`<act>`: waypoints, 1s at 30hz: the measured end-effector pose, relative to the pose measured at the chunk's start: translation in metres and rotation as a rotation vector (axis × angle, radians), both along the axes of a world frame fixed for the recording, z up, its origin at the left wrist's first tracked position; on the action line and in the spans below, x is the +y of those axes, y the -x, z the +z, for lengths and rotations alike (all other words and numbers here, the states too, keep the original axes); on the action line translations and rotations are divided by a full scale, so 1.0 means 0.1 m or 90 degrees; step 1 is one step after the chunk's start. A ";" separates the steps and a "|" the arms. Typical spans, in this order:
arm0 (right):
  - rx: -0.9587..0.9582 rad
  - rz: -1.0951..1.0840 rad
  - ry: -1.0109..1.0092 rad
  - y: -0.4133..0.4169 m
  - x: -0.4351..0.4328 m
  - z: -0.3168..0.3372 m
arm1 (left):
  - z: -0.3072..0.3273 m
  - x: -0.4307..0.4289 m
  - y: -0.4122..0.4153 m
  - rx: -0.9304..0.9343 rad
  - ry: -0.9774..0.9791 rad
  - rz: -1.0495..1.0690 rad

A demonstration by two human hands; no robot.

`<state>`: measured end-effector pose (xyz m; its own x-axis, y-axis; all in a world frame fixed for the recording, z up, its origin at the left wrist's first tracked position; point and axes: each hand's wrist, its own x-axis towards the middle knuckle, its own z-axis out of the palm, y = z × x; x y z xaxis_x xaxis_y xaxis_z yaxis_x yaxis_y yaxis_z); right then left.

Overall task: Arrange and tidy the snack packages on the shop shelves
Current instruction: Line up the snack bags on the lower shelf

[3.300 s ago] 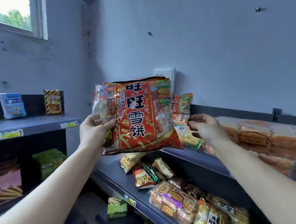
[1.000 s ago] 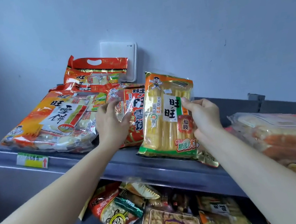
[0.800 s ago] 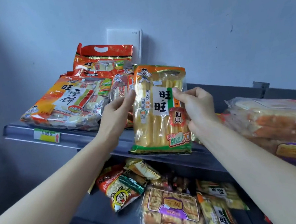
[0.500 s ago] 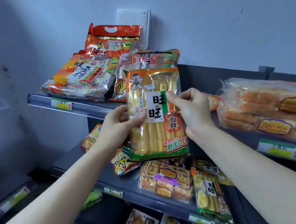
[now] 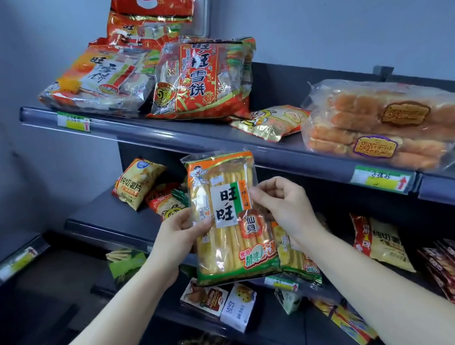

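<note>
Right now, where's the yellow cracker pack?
Head view, centre: yellow cracker pack held between left hand and right hand, below the red bag on the top shelf.

The middle shelf (image 5: 98, 214) lies bare left of the chip bag (image 5: 134, 182) (an open lane); on the top shelf (image 5: 194, 132), cracker bags (image 5: 197, 82) and bread packs (image 5: 378, 125) flank a small packet (image 5: 271, 121), leaving little gap.

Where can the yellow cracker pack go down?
Best: the middle shelf is bare left of the yellow chip bag. On the top shelf, a narrower gap lies between the red bag and the bread bag, partly taken by a small yellow packet. The top shelf's left end is crowded with overlapping bags.
</note>
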<state>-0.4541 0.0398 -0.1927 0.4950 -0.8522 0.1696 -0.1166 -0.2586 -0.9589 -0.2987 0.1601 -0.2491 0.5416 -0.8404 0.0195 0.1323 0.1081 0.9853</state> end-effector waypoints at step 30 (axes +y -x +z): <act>0.051 -0.422 -0.217 1.07 -0.95 -1.65 | -1.29 -1.50 0.40 -0.228 -0.314 0.081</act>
